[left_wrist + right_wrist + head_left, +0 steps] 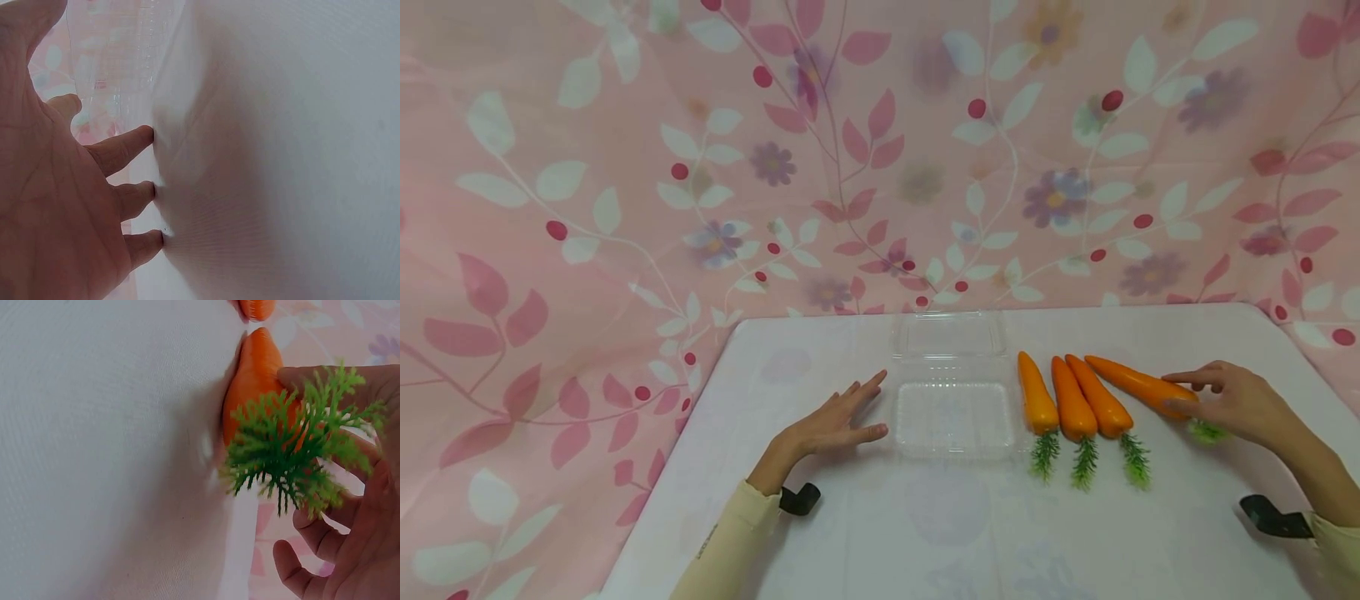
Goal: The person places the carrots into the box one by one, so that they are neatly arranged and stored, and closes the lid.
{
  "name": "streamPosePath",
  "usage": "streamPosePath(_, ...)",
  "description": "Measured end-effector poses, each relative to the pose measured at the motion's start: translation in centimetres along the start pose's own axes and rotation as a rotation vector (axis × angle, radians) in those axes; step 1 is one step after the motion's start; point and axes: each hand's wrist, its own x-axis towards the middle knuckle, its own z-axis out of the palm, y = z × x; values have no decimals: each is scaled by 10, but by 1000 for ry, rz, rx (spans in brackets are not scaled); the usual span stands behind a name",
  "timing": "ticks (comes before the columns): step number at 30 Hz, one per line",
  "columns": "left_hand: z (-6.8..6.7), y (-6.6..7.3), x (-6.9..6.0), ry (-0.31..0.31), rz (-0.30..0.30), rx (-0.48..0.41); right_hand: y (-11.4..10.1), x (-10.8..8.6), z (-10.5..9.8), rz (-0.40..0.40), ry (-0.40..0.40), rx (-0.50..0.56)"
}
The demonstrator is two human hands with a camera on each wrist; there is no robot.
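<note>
My right hand [1236,400] holds the thick end of an orange carrot [1127,382] between thumb and fingers. The carrot lies slanted on the table, its tip pointing to the far left. In the right wrist view its green top [275,447] covers part of the fingers [322,540]. My left hand [831,427], fingers spread and holding nothing, is just left of a clear plastic box [901,421]. Several fingertips touch or nearly touch the white cloth in the left wrist view. The box's lid [950,335] is folded back behind it.
Three more carrots, a left one [1036,396], a middle one [1072,400] and a right one [1099,398], lie right of the box, green tops toward me. A white cloth covers the table [940,533]. A pink floral curtain [880,167] hangs behind it.
</note>
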Motion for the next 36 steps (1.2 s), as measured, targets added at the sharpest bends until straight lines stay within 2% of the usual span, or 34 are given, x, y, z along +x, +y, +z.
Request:
streamPosePath(10, 1, -1, 0, 0, 7, -12, -1, 1, 1, -34, 92, -145)
streamPosePath(19, 2, -1, 0, 3, 2, -6, -1, -2, 1, -39, 131, -254)
streamPosePath(26, 1, -1, 1, -5, 1, 1, 1, -4, 2, -20, 165, -283)
streamPosePath(36, -2, 1, 0, -13, -2, -15, 2, -4, 2, -26, 164, -283)
